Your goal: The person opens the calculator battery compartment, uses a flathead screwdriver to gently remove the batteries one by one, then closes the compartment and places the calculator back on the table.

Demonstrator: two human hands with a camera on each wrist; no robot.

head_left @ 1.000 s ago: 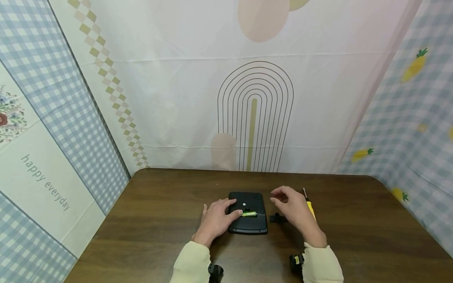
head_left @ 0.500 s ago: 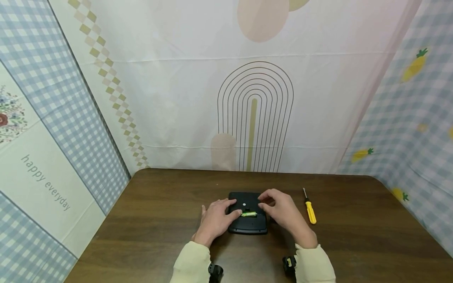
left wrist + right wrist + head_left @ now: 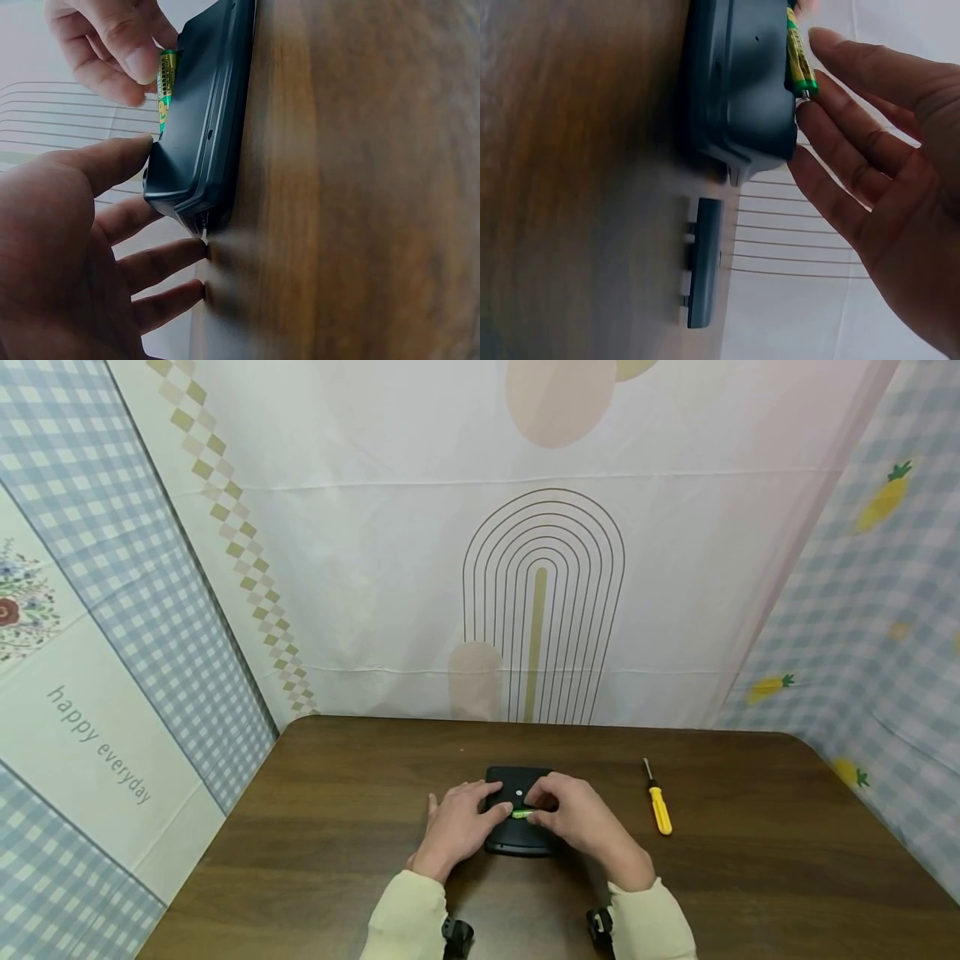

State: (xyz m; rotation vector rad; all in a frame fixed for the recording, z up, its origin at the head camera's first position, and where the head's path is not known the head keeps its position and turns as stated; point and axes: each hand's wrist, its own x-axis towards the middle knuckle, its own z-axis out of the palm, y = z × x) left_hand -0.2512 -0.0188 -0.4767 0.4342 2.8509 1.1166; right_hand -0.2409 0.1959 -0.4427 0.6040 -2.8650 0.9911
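A flat black device (image 3: 517,843), calculator-like in shape, lies on the table with an open battery slot upward. A green and yellow battery (image 3: 800,56) sits at the slot, its metal tip showing in the right wrist view. My left hand (image 3: 459,822) rests on the device's left side, fingers extended, with the thumb near the battery's left end. In the left wrist view its lower fingers touch the table. My right hand (image 3: 585,820) pinches around the battery's right end with thumb and curled fingers. How firmly the battery is seated is hidden.
A small black battery cover (image 3: 705,262) with tabs lies on the table beside the device, hidden by my right hand in the head view. The yellow-handled screwdriver (image 3: 657,802) lies to the right. A patterned cloth (image 3: 375,568) hangs behind the brown table (image 3: 337,843).
My right hand has moved left from above the cover, over the device's right edge, to the battery. The screwdriver has come into full view. My left hand and the device stay put.
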